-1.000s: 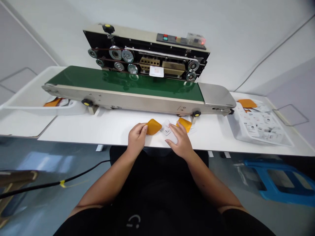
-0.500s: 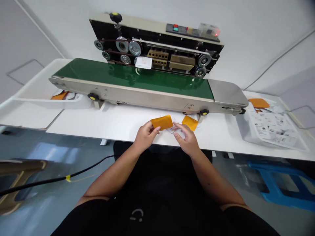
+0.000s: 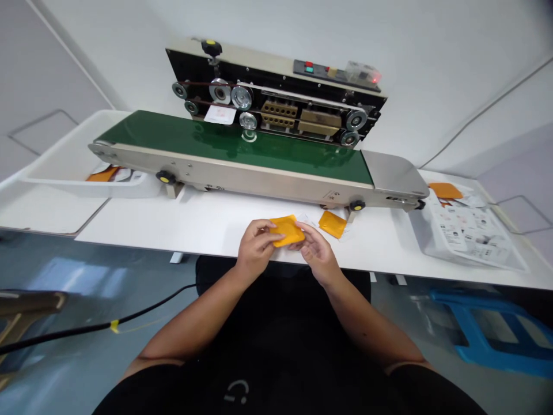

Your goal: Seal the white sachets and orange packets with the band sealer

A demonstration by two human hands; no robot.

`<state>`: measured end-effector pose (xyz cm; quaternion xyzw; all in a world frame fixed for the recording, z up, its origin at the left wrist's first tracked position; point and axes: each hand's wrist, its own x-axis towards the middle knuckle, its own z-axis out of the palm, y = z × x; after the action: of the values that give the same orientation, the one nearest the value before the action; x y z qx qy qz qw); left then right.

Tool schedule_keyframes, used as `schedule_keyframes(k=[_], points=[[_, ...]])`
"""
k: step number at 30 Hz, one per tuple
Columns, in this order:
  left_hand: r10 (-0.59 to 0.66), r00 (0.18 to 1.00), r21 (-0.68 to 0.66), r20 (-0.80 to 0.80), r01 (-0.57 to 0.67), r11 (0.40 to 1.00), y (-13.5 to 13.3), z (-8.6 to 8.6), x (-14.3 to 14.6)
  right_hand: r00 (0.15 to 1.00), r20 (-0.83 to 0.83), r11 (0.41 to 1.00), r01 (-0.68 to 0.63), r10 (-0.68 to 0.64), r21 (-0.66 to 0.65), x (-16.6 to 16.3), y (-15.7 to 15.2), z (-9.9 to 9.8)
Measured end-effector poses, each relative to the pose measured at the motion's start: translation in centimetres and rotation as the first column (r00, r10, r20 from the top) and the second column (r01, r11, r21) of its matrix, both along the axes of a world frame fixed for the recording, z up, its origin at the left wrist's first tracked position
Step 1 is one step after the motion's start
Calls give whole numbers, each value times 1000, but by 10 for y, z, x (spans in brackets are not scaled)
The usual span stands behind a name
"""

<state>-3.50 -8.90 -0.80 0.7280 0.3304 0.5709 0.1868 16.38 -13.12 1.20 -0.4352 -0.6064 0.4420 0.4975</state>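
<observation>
An orange packet [image 3: 287, 231], flat and roughly square, is held above the front of the white table. My left hand [image 3: 258, 245] pinches its left edge, thumb on the face toward me. At the right edge, the fingers of my right hand [image 3: 318, 253] grip the packet, while the thumb stands a little off it. Just behind the right fingers lies a whitish clear packet [image 3: 306, 220], partly covered. Another orange packet [image 3: 332, 224] rests on the table to the right, with a clear piece under its edge.
Behind the hands stands a band sealer [image 3: 276, 98] with a green conveyor belt [image 3: 302, 156]. A white printed packet [image 3: 220, 114] sits at its rollers. White bins with packets flank it, left [image 3: 147, 185] and right [image 3: 425, 242]. A blue stool [image 3: 470, 346] is at lower right.
The orange packet has come lower and nearer to me, and my right hand has moved left onto its edge. On the sealer, the white printed packet has travelled left past a roller.
</observation>
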Motion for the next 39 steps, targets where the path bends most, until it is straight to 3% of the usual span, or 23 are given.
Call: schedule_keyframes(k=[5, 8, 11, 13, 15, 19, 23, 25, 27, 29, 31, 32, 33, 35, 36, 39], points=[[-59, 980, 108, -188, 80, 991, -2, -2, 1, 981, 65, 983, 181, -181, 21, 13, 6, 16], [-26, 971, 101, -237, 51, 994, -3, 2, 2, 938, 52, 932, 334, -344, 140, 50, 27, 52], [-51, 951, 56, -304, 71, 996, -2, 6, 3, 847, -50, 809, 521, -529, 273, 102, 70, 98], [-80, 933, 20, -352, 92, 996, -1, 6, 4, 813, -98, 773, 577, -574, 263, 134, 105, 123], [-90, 919, 2, -384, 98, 995, -1, 6, 5, 806, -79, 791, 591, -586, 161, 158, 136, 139], [-86, 911, -9, -404, 90, 996, -1, 5, 6, 807, -30, 808, 588, -589, -44, 175, 177, 147], [-92, 919, -22, -384, 91, 996, -1, 7, 5, 875, -41, 871, 474, -483, -129, 168, 197, 145], [-106, 920, -25, -377, 104, 994, -1, 8, 5, 892, 8, 883, 448, -451, -136, 164, 200, 146], [-121, 918, -33, -378, 117, 993, -1, 10, 4, 857, 103, 861, 508, -505, -9, 158, 192, 147], [-129, 917, -41, -376, 123, 992, -1, 11, 4, 749, 172, 761, 587, -640, 275, 146, 168, 141], [-132, 920, -42, -369, 125, 991, -1, 12, 3, 648, 193, 630, 556, -737, 542, 124, 131, 122], [-131, 922, -40, -364, 125, 991, 0, 12, 3, 647, 224, 625, 495, -729, 603, 110, 109, 107], [-133, 923, -41, -361, 126, 991, 0, 13, 3, 691, 309, 694, 382, -653, 611, 94, 87, 89], [-136, 924, -46, -358, 128, 991, 1, 13, 3, 728, 595, 890, 47, -342, 453, 61, 47, 48], [-137, 924, -51, -356, 128, 991, 1, 13, 4, 680, 698, 929, -65, -227, 365, 46, 31, 28], [-140, 933, -67, -332, 125, 990, -1, 14, 4, 616, 781, 955, -157, -104, 251, 19, 0, -15]])
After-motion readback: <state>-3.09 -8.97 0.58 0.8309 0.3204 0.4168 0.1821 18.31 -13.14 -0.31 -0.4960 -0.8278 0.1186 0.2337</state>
